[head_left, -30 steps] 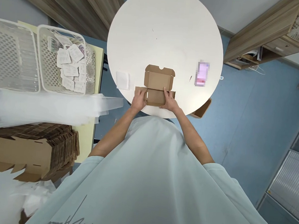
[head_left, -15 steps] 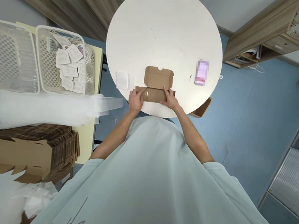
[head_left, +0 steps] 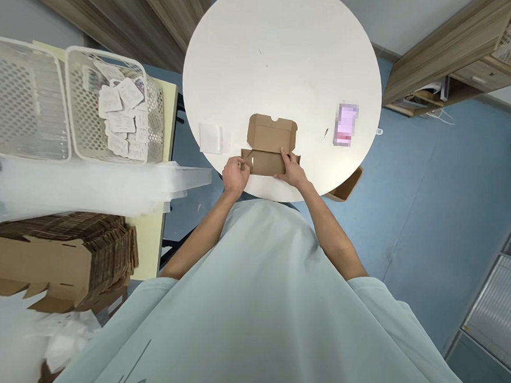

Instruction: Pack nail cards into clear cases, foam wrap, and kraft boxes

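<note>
A brown cardboard box [head_left: 271, 135] lies on the round white table, its lid raised toward the far side and its shallow base toward me. My left hand [head_left: 235, 176] is closed at the base's left end, its fingertips on the side flap there. The base's right end is in the grip of my right hand [head_left: 292, 172], thumb toward me and fingers on the far side. Just left of the box lies a flat white packet or sheet [head_left: 211, 139]. The undersides of my fingers are hidden.
The white table [head_left: 287, 48] also bears a blurred pink-purple rectangle [head_left: 346, 125]. At left, a yellow table [head_left: 148, 254] holds a basket of white packets [head_left: 156, 120], white sheets [head_left: 81, 185] and stacked flat cardboard boxes [head_left: 71, 260]. An open carton [head_left: 347, 185] stands below the table's right edge.
My left hand has shifted slightly right, and the box's left flap, which stuck out sideways, is now folded in. My right hand stays in place on the base.
</note>
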Available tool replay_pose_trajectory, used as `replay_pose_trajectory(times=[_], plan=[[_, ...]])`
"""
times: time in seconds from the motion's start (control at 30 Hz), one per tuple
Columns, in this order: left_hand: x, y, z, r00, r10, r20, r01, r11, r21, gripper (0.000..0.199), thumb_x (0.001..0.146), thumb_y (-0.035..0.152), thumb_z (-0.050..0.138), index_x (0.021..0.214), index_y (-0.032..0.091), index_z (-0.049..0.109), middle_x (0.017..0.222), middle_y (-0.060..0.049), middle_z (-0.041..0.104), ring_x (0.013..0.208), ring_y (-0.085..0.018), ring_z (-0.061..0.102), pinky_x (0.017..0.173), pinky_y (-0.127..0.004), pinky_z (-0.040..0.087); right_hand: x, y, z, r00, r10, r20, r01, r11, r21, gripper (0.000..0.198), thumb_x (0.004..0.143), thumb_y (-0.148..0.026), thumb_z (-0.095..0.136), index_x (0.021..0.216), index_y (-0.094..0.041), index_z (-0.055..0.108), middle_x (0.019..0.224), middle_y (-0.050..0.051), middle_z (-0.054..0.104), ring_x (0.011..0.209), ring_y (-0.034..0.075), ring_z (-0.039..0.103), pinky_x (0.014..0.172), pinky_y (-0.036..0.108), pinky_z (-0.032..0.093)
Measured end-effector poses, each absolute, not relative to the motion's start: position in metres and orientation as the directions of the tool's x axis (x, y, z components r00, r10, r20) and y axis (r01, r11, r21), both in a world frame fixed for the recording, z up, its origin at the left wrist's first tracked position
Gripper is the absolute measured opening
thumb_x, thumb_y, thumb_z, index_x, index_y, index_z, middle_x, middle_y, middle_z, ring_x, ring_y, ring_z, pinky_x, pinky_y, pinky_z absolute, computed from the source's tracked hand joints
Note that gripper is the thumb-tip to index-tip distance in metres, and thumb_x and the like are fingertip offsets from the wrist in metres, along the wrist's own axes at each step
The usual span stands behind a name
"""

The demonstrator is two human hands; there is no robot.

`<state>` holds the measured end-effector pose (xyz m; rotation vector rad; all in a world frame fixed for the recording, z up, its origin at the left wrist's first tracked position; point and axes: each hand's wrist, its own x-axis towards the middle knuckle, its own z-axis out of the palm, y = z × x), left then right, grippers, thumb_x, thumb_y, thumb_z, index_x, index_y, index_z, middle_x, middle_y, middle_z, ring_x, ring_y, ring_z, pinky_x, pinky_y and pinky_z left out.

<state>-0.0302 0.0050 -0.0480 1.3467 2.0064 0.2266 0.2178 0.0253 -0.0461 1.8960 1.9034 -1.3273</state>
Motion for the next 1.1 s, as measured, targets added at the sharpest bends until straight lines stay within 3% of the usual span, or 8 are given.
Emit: replay_pose_trajectory(times=[0.1,0.2,0.3,0.47,0.57,0.7,0.83,1.1], plan=[[-0.032,0.011,-0.046,-0.291,0.813,-0.504,0.749,0.521,0.409,0.028,0.102,0.021,0.066,0.13,0.021,0.068,0.141,-0.015,0.079,0.127,-0.032,0.077,0.112,-0.044,0.056,0.217,0.027,-0.048,-0.19,0.736,-0.649,0.866,-0.186,-0.465,0.123,0.095,-0.04,0.087,0.189,-0.034,0.008,0.189,0.023,0.024,0.154,0.047,0.058,0.118,0.063,0.061],[-0.039,0.014,-0.042,-0.277,0.788,-0.55,0.775,0.522,0.358,0.018,0.104,0.022,0.062,0.118,0.021,0.072,0.123,-0.014,0.085,0.124,-0.034,0.079,0.111,-0.043,0.056,0.216,0.028,-0.05,-0.184,0.739,-0.648,0.868,-0.187,-0.46,0.123,0.093,-0.039,0.09,0.189,-0.033,0.012,0.19,0.023,0.023,0.156,0.048,0.057,0.119,0.063,0.061],[-0.038,0.012,-0.034,-0.258,0.804,-0.535,0.775,0.503,0.383,0.018,0.104,0.024,0.062,0.116,0.021,0.074,0.115,-0.012,0.086,0.119,-0.033,0.081,0.107,-0.042,0.057,0.216,0.028,-0.052,-0.184,0.743,-0.644,0.867,-0.186,-0.462,0.124,0.092,-0.037,0.09,0.189,-0.033,0.013,0.19,0.023,0.023,0.157,0.048,0.057,0.12,0.063,0.06],[-0.017,0.004,-0.027,-0.126,0.85,-0.512,0.755,0.417,0.506,0.022,0.107,0.035,0.067,0.122,0.022,0.074,0.13,-0.011,0.085,0.111,-0.03,0.082,0.109,-0.041,0.058,0.216,0.027,-0.055,-0.188,0.745,-0.64,0.865,-0.182,-0.467,0.129,0.09,-0.034,0.091,0.189,-0.034,0.008,0.189,0.023,0.023,0.156,0.048,0.057,0.119,0.065,0.061],[-0.008,0.005,-0.031,-0.099,0.863,-0.495,0.765,0.384,0.517,0.027,0.109,0.036,0.066,0.13,0.02,0.072,0.143,-0.014,0.08,0.11,-0.029,0.082,0.111,-0.042,0.058,0.216,0.027,-0.055,-0.194,0.746,-0.637,0.86,-0.183,-0.477,0.131,0.09,-0.036,0.092,0.189,-0.034,0.007,0.189,0.024,0.023,0.156,0.049,0.057,0.119,0.066,0.061],[-0.01,0.014,-0.038,-0.1,0.831,-0.548,0.797,0.397,0.455,0.021,0.107,0.027,0.065,0.126,0.02,0.072,0.134,-0.013,0.083,0.124,-0.031,0.077,0.112,-0.042,0.057,0.215,0.027,-0.054,-0.196,0.736,-0.648,0.862,-0.186,-0.472,0.137,0.089,-0.036,0.096,0.189,-0.033,0.003,0.19,0.025,0.019,0.16,0.05,0.053,0.122,0.067,0.058],[-0.015,0.023,-0.041,-0.086,0.779,-0.621,0.856,0.376,0.354,0.013,0.108,0.027,0.064,0.116,0.022,0.073,0.124,-0.014,0.084,0.122,-0.033,0.077,0.106,-0.043,0.057,0.214,0.028,-0.053,-0.192,0.724,-0.663,0.864,-0.196,-0.464,0.147,0.085,-0.037,0.1,0.189,-0.036,-0.005,0.192,0.026,0.012,0.162,0.05,0.052,0.125,0.067,0.056],[-0.006,0.029,-0.044,-0.066,0.757,-0.65,0.948,0.25,0.195,0.025,0.107,0.027,0.055,0.117,0.02,0.077,0.123,-0.023,0.08,0.122,-0.043,0.074,0.1,-0.05,0.057,0.21,0.029,-0.049,-0.181,0.721,-0.669,0.864,-0.209,-0.458,0.141,0.084,-0.035,0.1,0.189,-0.036,0.005,0.192,0.023,0.015,0.164,0.05,0.049,0.124,0.065,0.057]])
